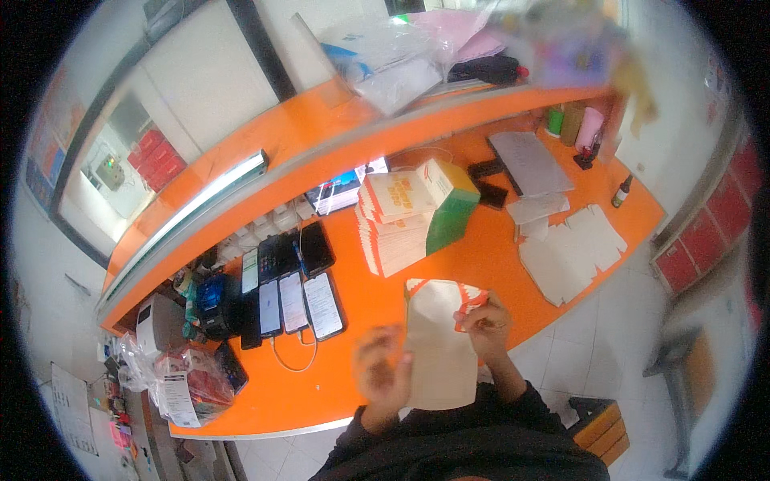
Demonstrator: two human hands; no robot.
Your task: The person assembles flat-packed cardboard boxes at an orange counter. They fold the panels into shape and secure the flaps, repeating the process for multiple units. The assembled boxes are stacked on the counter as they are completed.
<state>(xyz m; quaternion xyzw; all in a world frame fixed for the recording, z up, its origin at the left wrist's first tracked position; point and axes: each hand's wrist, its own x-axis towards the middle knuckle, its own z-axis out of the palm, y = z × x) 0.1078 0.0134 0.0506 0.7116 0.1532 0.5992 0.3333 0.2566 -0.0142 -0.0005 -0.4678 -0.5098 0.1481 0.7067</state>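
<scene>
A beige paper pouch [439, 361] stands upright in front of me, its upper rim showing orange and white print. My right hand [487, 325] pinches its upper right corner, where a printed flap folds over. My left hand [380, 367] is blurred at the pouch's left edge, with thumb and fingers apart; whether the thumb touches the paper I cannot tell. Beyond lies a fanned pile of similar printed paper pouches [393, 239], against a green, yellow and white box [454, 207]. Pale paper pieces with zigzag edges [568, 255] lie to the right.
Several phones [324, 305] lie on the orange table [361, 369] at the left, with a white cable [293, 369]. Nearer the left edge are a plastic-wrapped bundle [192, 385] and a white device [159, 322]. A small dark bottle [621, 192] stands far right, under a raised orange shelf [353, 132].
</scene>
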